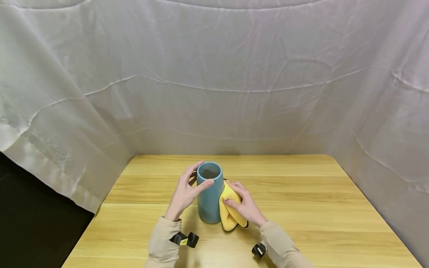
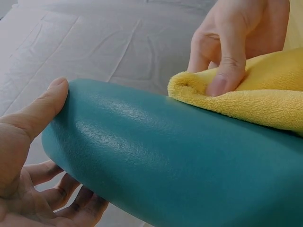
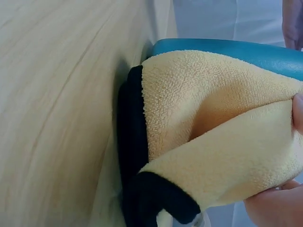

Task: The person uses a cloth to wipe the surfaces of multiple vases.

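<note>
A tall teal vase (image 1: 210, 201) with a round open mouth stands upright on the wooden table (image 1: 318, 197). My left hand (image 1: 185, 193) grips it near the top, thumb at the rim on the near side and fingers round the far left side. In the left wrist view the vase (image 2: 142, 151) shows a smooth, slightly glossy surface. My right hand (image 1: 246, 204) holds a folded yellow cloth (image 1: 229, 216) against the vase's right side, thumb pressing into the fold. Black edging trims this plush cloth (image 3: 189, 99), whose lower end hangs close over the tabletop in the right wrist view.
Pale grey curtains (image 1: 231, 115) hang behind the table and along both sides. A black area (image 1: 33, 216) lies beyond the table's left edge. Small black wrist cameras sit at both beige sleeves (image 1: 164, 238).
</note>
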A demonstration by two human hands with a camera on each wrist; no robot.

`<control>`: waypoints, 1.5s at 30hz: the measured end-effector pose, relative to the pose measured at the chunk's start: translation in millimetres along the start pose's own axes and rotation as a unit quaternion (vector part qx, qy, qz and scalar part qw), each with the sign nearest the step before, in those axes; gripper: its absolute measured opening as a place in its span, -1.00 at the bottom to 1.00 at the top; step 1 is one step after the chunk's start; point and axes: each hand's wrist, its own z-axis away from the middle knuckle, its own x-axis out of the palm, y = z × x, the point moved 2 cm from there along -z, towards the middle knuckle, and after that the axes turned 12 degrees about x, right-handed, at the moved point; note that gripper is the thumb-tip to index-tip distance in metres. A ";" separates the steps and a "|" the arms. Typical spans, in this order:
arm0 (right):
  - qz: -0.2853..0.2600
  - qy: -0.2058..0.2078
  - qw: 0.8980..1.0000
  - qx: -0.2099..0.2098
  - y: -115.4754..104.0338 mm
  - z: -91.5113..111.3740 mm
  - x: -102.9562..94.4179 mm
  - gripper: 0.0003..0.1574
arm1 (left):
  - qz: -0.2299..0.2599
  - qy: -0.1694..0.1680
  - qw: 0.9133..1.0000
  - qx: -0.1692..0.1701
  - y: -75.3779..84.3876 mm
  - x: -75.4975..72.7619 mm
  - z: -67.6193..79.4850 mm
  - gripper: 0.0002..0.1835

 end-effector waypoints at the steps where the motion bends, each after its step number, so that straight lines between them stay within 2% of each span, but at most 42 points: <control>1: -0.003 0.000 1.000 -0.003 -1.3 0.0 -0.2 -0.24 | 0.000 -0.001 1.000 0.000 0.0 0.0 0.1 -0.30; 5: -0.009 0.007 1.000 -0.017 -14.8 -2.8 -3.5 -0.26 | 0.003 0.000 1.000 0.000 0.2 0.0 -0.1 -0.30; 12: 0.000 0.018 0.998 -0.063 -55.2 -13.2 -13.6 -0.27 | 0.002 0.001 1.000 0.005 0.7 -0.7 -1.0 -0.30; 17: 0.008 0.013 0.998 -0.063 -67.0 -15.8 -17.4 -0.28 | 0.000 0.000 1.000 0.005 0.5 -0.6 -1.4 -0.30; 22: 0.014 0.013 0.998 -0.061 -60.1 -15.1 -16.9 -0.27 | -0.002 -0.001 1.000 0.005 0.5 -0.6 -1.7 -0.30; 27: 0.024 0.013 0.998 -0.049 -41.8 -9.6 -12.0 -0.26 | 0.000 -0.002 1.000 0.003 0.4 -1.1 -0.9 -0.30; 33: 0.035 0.009 0.999 -0.013 -16.8 -3.2 -3.6 -0.24 | 0.002 0.000 1.000 0.001 0.8 -2.0 -0.1 -0.29; 37: 0.021 0.005 1.000 0.010 -8.5 -0.4 -0.6 -0.23 | -0.008 0.004 1.000 0.000 2.2 -0.8 0.1 -0.30; 41: 0.015 0.007 1.000 0.012 -5.0 0.8 -0.3 -0.23 | -0.029 0.026 0.999 0.001 5.8 5.1 1.0 -0.27; 45: 0.011 0.008 1.000 0.006 -2.0 1.1 -0.3 -0.23 | -0.071 0.073 0.995 0.007 11.8 15.2 1.1 -0.23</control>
